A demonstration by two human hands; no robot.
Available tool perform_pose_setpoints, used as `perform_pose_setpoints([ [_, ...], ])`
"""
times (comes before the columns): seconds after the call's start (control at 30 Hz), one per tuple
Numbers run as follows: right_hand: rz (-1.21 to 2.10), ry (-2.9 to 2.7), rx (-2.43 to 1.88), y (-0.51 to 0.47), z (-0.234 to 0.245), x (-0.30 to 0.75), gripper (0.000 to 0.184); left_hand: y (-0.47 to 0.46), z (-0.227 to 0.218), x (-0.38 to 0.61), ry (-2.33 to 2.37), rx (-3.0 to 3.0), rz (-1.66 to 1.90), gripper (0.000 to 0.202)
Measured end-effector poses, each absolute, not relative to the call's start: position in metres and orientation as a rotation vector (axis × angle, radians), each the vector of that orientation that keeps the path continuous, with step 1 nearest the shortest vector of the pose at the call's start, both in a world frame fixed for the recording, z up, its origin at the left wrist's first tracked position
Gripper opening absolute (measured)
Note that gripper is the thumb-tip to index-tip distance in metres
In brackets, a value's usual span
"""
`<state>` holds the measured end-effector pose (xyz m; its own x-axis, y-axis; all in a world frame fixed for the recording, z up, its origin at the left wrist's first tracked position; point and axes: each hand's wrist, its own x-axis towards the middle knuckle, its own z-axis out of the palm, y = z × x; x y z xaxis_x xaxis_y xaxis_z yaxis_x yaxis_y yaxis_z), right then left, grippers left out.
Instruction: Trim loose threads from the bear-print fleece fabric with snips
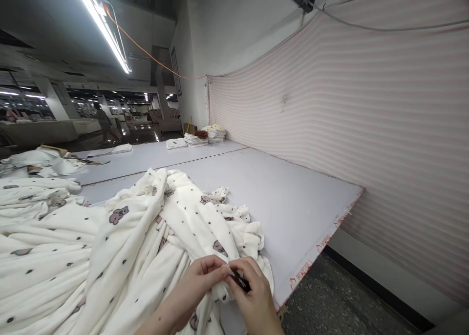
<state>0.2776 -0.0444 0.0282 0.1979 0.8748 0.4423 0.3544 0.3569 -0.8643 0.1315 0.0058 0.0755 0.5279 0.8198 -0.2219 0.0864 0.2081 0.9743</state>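
A heap of white fleece cloth (pixel 120 247) printed with small bears and dark dots lies on the grey table (pixel 293 198). At the near edge my left hand (pixel 200 281) pinches a fold of this cloth between thumb and fingers. My right hand (pixel 254 296) is closed round a small dark object (pixel 241 280), held against the same fold; I cannot make out what it is. The two hands touch at the fingertips.
A striped pinkish sheet (pixel 348 115) hangs along the wall on the right. Stacks of folded cloth (pixel 205 136) sit at the table's far end. More white fabric (pixel 44 161) lies at the far left. A person (pixel 103 122) walks in the distant hall. The floor (pixel 330 305) drops off at right.
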Motion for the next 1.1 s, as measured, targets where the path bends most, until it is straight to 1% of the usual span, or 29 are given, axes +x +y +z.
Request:
perform_pose_setpoints([
  [0.03,0.553,-1.400,-1.234,-0.042,0.029,0.278,0.010,0.004,0.077,0.131,0.879,1.303,0.605,0.027],
  [0.13,0.657,-1.352,-1.280,-0.038,0.028,0.279,0.023,-0.001,0.078,0.131,0.889,1.406,0.615,0.028],
  [0.23,0.715,-1.276,-1.314,-0.038,0.027,0.279,0.029,-0.004,0.078,0.136,1.000,1.516,0.641,0.026],
  [0.3,0.745,-1.227,-1.314,-0.039,0.027,0.278,0.028,-0.004,0.078,0.138,1.012,1.546,0.644,0.023],
  [0.37,0.762,-1.175,-1.287,-0.042,0.025,0.278,0.024,-0.002,0.077,0.139,0.987,1.524,0.670,0.025],
  [0.5,0.731,-1.189,-1.270,-0.050,0.019,0.284,0.028,0.001,0.074,0.139,0.941,1.462,0.719,0.024],
  [0.6,0.708,-1.239,-1.314,-0.053,0.018,0.290,0.027,0.000,0.075,0.139,0.941,1.508,0.694,0.022],
  [0.83,0.753,-1.222,-1.280,-0.049,0.025,0.292,0.025,-0.001,0.079,0.147,0.966,1.588,0.657,0.018],
  [0.93,0.825,-1.166,-1.285,-0.047,0.016,0.296,0.028,0.001,0.076,0.147,0.972,1.637,0.623,0.019],
  [1.0,0.858,-1.103,-1.315,-0.041,0.003,0.304,0.031,0.007,0.078,0.142,0.954,1.672,0.680,0.019],
  [1.07,0.726,-1.086,-1.442,-0.030,-0.013,0.317,0.033,0.016,0.083,0.132,0.900,1.554,0.842,0.019],
  [1.1,0.610,-1.097,-1.529,-0.022,-0.022,0.324,0.037,0.022,0.087,0.126,0.857,1.432,0.954,0.019],
])
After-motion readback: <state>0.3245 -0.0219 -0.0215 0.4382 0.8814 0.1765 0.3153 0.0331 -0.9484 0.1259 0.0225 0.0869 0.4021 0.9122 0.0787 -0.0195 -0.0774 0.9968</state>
